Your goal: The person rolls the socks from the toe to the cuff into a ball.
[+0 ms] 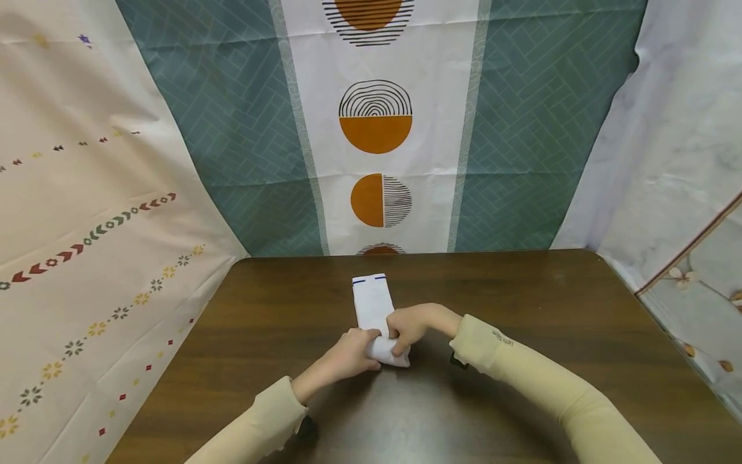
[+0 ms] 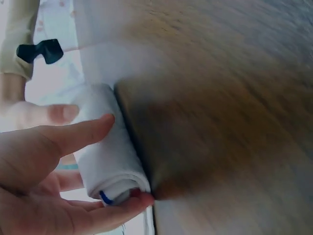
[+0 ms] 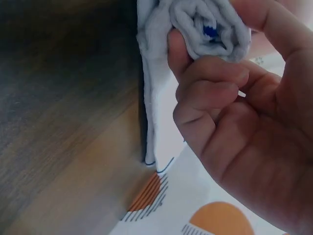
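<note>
Centrally, fingers (image 1: 400,347) grip rolled cloth (image 1: 385,354), tail (image 1: 371,301) near table's far edge (image 1: 464,256).

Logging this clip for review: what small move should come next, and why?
Probably roll the white cloth another turn forward: the left hand and right hand hold its rolled near end, while its far end, with blue stripes, lies flat on the table.
</note>
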`<move>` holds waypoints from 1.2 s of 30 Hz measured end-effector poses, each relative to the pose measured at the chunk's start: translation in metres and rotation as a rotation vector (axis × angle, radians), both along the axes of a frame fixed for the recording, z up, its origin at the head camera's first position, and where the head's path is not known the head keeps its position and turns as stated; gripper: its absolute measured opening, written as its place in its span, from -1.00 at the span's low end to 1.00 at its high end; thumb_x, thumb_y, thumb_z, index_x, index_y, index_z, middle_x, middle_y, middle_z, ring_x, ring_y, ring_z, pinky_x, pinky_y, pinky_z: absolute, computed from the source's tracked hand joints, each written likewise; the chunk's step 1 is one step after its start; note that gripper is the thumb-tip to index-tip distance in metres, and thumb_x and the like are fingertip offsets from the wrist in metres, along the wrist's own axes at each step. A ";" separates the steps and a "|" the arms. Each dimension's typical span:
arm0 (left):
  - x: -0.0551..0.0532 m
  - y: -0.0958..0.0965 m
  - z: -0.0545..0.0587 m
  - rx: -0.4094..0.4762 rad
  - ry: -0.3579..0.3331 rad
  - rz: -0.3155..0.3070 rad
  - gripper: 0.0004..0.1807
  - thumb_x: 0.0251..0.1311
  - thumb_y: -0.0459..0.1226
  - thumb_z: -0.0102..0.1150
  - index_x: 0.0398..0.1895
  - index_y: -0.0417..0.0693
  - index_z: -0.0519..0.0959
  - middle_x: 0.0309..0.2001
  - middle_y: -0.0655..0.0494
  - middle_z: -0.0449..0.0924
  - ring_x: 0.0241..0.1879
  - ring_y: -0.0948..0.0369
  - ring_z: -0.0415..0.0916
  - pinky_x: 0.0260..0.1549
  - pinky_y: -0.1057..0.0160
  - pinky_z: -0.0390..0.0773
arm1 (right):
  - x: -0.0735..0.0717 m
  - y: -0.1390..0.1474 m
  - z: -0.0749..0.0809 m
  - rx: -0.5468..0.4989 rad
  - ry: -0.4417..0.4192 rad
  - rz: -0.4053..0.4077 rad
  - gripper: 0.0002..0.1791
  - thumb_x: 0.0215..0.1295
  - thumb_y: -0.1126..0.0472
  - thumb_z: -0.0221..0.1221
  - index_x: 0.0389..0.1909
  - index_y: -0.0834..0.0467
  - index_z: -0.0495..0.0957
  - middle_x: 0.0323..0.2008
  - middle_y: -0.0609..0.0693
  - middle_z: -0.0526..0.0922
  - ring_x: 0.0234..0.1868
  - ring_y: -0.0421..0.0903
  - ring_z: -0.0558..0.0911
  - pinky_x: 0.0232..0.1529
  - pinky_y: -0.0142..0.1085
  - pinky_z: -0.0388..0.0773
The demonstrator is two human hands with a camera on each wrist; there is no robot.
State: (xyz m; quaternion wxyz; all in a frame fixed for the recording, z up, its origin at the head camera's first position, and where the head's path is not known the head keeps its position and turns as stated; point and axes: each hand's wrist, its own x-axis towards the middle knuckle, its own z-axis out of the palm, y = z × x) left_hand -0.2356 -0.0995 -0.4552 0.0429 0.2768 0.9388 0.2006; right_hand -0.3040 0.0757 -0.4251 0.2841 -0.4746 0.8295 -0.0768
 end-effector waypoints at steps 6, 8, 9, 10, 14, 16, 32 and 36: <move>0.001 0.003 0.000 -0.041 0.026 -0.005 -0.46 -0.14 -0.21 0.51 -0.08 -0.26 0.54 -0.28 -0.08 0.65 -0.29 0.05 0.54 -0.36 0.14 0.52 | -0.012 -0.001 -0.002 0.025 -0.119 -0.019 -0.51 0.09 0.23 0.24 -0.89 0.01 0.20 -0.83 -0.26 0.07 -0.71 -0.36 0.00 -0.65 -0.47 -0.07; 0.000 0.006 0.000 -0.045 0.036 -0.003 -0.46 -0.18 -0.21 0.53 -0.11 -0.27 0.55 -0.28 -0.08 0.65 -0.27 0.03 0.56 -0.33 0.11 0.54 | -0.014 0.000 -0.003 0.046 -0.150 -0.032 -0.56 0.11 0.21 0.25 -0.87 0.06 0.32 -0.83 -0.27 0.12 -0.70 -0.35 0.03 -0.64 -0.46 -0.04; -0.001 0.007 0.000 -0.046 0.038 -0.003 -0.46 -0.20 -0.21 0.54 -0.13 -0.27 0.55 -0.28 -0.07 0.65 -0.27 0.03 0.57 -0.32 0.10 0.54 | -0.014 0.000 -0.003 0.056 -0.163 -0.040 -0.60 0.12 0.21 0.25 -0.85 0.10 0.39 -0.83 -0.26 0.15 -0.69 -0.34 0.05 -0.64 -0.46 -0.03; -0.001 0.009 0.000 -0.045 0.036 -0.004 -0.46 -0.22 -0.21 0.55 -0.15 -0.26 0.56 -0.28 -0.06 0.65 -0.26 0.04 0.57 -0.31 0.10 0.54 | -0.015 0.000 -0.003 0.068 -0.169 -0.046 -0.64 0.13 0.21 0.26 -0.81 0.15 0.46 -0.83 -0.26 0.18 -0.69 -0.34 0.07 -0.64 -0.46 -0.01; -0.003 0.011 -0.002 -0.068 0.065 -0.029 -0.42 -0.26 -0.18 0.57 -0.15 -0.25 0.55 -0.28 -0.06 0.64 -0.24 0.04 0.56 -0.26 0.10 0.53 | -0.014 0.001 -0.001 0.113 -0.165 -0.034 -0.72 0.19 0.21 0.26 -0.67 0.24 0.62 -0.79 -0.19 0.38 -0.67 -0.33 0.17 -0.61 -0.48 0.08; -0.003 0.011 -0.002 -0.086 0.100 -0.055 -0.41 -0.25 -0.16 0.57 -0.13 -0.23 0.53 -0.28 -0.06 0.62 -0.25 0.04 0.56 -0.27 0.10 0.52 | -0.015 0.001 0.000 0.121 -0.170 -0.031 -0.73 0.20 0.21 0.26 -0.63 0.26 0.64 -0.75 -0.14 0.44 -0.66 -0.33 0.19 -0.60 -0.48 0.10; -0.003 0.020 -0.002 -0.220 0.194 -0.091 -0.57 -0.09 -0.09 0.47 -0.26 -0.14 0.54 -0.41 0.05 0.59 -0.34 0.13 0.55 -0.30 0.17 0.52 | -0.023 0.011 -0.003 0.076 -0.199 -0.152 -0.60 0.20 0.04 0.30 -0.72 0.10 0.44 -0.74 -0.18 0.33 -0.64 -0.31 0.26 -0.58 -0.46 0.18; -0.003 0.022 -0.003 -0.234 0.171 -0.078 -0.61 -0.13 -0.08 0.48 -0.36 -0.12 0.55 -0.48 0.09 0.58 -0.41 0.18 0.54 -0.35 0.20 0.53 | 0.003 0.016 0.001 -0.034 0.048 -0.290 -0.64 0.00 -0.05 0.43 -0.66 0.01 0.47 -0.67 -0.21 0.41 -0.58 -0.28 0.34 -0.53 -0.42 0.28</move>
